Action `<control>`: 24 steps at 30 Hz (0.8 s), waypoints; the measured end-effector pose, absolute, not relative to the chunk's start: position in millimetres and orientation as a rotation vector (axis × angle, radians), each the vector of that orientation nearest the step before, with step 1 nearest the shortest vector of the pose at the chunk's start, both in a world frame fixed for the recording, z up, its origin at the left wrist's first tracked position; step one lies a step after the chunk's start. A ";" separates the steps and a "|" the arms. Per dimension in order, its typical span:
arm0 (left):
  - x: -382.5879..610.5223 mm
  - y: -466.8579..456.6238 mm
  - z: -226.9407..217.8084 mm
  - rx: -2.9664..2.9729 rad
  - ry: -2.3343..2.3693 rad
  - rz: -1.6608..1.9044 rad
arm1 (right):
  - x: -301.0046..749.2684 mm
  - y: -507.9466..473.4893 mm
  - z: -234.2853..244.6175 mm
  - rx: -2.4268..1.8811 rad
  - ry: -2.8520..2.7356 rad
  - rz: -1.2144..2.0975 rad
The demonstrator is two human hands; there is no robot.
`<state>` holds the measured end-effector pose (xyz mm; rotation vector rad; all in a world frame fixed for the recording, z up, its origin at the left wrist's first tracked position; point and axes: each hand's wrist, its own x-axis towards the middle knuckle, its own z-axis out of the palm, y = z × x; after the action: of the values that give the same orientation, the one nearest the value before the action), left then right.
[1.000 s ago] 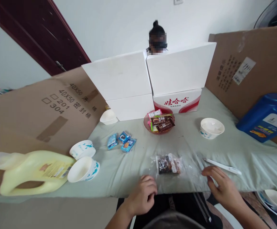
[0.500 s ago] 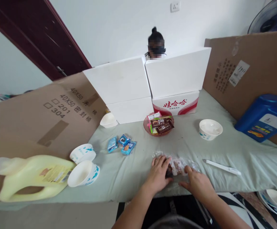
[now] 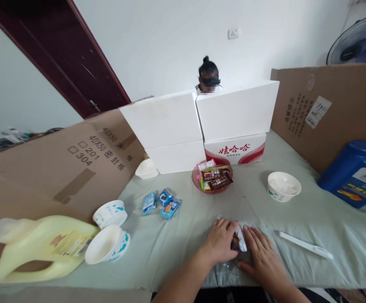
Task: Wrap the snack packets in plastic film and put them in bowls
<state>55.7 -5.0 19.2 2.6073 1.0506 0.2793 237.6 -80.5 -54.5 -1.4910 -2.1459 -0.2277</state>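
Note:
Near the front of the table lies a clear plastic bag point(image 3: 226, 264) with a dark brown and white printed snack packet point(image 3: 240, 240) in it. My left hand point(image 3: 221, 240) is curled over the bag's left side, fingers on the far edge and thumb on the near one. On the right side my right hand point(image 3: 261, 254) rests nearly flat on it, fingers stretched and thumb apart. Both hands hide much of the bag, and the packet shows in the gap between them. A white pen-like cutter point(image 3: 304, 244) lies to the right of my right hand.
Ahead stands a reddish bowl point(image 3: 197, 184) of wrapped snacks; blue packets point(image 3: 170, 208) lie left of it. Paper bowls point(image 3: 284, 194) stand right and left. A yellow jug point(image 3: 41, 248), a blue bottle point(image 3: 351, 174), cardboard point(image 3: 88, 181) and white boxes point(image 3: 167, 122) surround the table. A person point(image 3: 208, 75) sits behind.
My hands have drawn closer together over the bag, covering more of the packet. My right hand has flattened onto it. The whole view has shifted, so everything on the table appears lower.

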 end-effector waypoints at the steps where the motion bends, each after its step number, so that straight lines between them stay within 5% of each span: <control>1: 52.2 -4.6 17.0 2.615 1.045 0.294 | 237.8 -80.4 -54.9 -1.500 -2.143 -0.226; 15: 21.9 8.1 21.5 2.188 1.248 0.577 | 236.2 -77.9 -50.9 -1.565 -2.171 -0.149; 24: 43.1 2.1 20.7 2.535 1.124 0.273 | 236.0 -79.3 -44.1 -1.576 -2.184 -0.147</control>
<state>43.1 2.1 20.7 2.5346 1.1239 0.2727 236.0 -79.3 -44.1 -1.5761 -2.1845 -0.1474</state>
